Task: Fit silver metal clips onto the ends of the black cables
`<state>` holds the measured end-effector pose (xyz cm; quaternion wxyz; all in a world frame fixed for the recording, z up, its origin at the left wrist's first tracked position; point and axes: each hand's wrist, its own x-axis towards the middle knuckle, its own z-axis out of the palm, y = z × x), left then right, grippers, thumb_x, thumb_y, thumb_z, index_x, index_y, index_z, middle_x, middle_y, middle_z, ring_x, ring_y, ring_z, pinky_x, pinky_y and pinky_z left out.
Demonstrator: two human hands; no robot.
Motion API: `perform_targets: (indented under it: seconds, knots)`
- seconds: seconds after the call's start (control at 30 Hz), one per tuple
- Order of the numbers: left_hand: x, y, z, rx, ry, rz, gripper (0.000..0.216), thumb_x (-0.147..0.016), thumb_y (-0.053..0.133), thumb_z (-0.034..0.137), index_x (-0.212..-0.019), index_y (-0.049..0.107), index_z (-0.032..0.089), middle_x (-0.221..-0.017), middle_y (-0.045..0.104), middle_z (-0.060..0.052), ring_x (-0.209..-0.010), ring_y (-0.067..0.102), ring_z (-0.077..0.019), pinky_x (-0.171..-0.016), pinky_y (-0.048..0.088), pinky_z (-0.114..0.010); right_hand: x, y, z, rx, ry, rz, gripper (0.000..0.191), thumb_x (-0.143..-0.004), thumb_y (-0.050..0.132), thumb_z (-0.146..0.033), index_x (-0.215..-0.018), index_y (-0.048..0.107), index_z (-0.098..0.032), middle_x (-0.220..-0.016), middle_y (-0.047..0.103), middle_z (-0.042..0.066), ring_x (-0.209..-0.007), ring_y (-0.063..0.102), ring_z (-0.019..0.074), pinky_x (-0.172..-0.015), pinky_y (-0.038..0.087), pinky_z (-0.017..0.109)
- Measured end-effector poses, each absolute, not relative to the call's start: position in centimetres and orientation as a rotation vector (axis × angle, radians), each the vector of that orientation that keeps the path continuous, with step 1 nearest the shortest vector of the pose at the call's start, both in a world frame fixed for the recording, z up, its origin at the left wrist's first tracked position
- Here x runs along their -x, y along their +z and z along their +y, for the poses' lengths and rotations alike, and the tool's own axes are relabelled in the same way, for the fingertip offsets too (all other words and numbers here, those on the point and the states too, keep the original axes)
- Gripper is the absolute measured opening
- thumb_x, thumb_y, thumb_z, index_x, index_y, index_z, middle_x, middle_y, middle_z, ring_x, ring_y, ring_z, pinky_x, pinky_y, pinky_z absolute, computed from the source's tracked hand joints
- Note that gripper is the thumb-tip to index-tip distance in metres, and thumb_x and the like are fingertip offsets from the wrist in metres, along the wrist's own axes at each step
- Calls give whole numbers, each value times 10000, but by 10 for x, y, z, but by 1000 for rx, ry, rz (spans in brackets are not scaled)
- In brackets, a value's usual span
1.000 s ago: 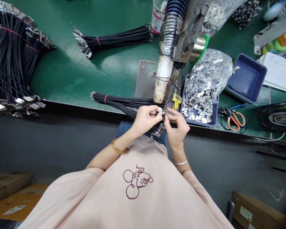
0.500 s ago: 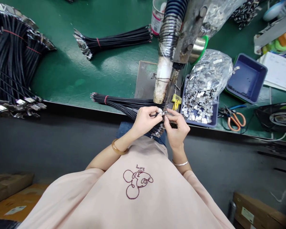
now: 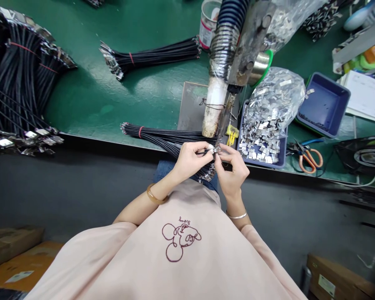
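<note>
My left hand is closed in a pinch on a black cable, close to its end, with something white at the fingertips. Between the two hands sits a small silvery metal connector, partly covered by fingers. My right hand pinches that connector from the other side. Just above the fingertips a soldering iron points down, beside a white-wrapped hose end. A bundle of black cables with a red tie lies at the table edge and runs beneath my left hand.
Right of my hands is a blue tray heaped with metal connector shells. Orange-handled pliers, a second blue tray and a solder wire spool are nearby. More cable bundles lie on the green table.
Both hands stay almost in place, still pinching at the connector under the iron. The whole view has shifted slightly.
</note>
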<state>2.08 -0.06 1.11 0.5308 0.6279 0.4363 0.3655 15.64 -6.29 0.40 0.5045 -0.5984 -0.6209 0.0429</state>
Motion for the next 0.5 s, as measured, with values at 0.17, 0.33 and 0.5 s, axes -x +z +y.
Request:
perform_targets:
  seconds: [0.17,0.33,0.5]
  knots:
    - [-21,13,0,-1530,849,1048,130,-770,581,208,-678,628,130,-557,329,56,-553,249,-70,-516,196,-219,-158,3,-65,1472,157,-1481,67,-892,639,-169,-850,639,-221,-1053,772,58,-1011,746,202,-833,620,357]
    - [-22,15,1,-1550,833,1066,168,-794,569,224,-660,610,132,-557,282,58,-555,227,-74,-525,177,-234,-158,5,-60,1493,197,-1475,46,-896,658,-189,-861,668,-217,-1041,778,58,-1010,750,206,-820,631,352]
    - [-22,16,4,-1503,867,1043,143,-795,579,234,-725,644,128,-571,322,56,-551,254,-71,-525,204,-226,-157,11,-54,1472,171,-1477,54,-886,673,-174,-851,689,-212,-1024,784,54,-1019,751,209,-865,628,382]
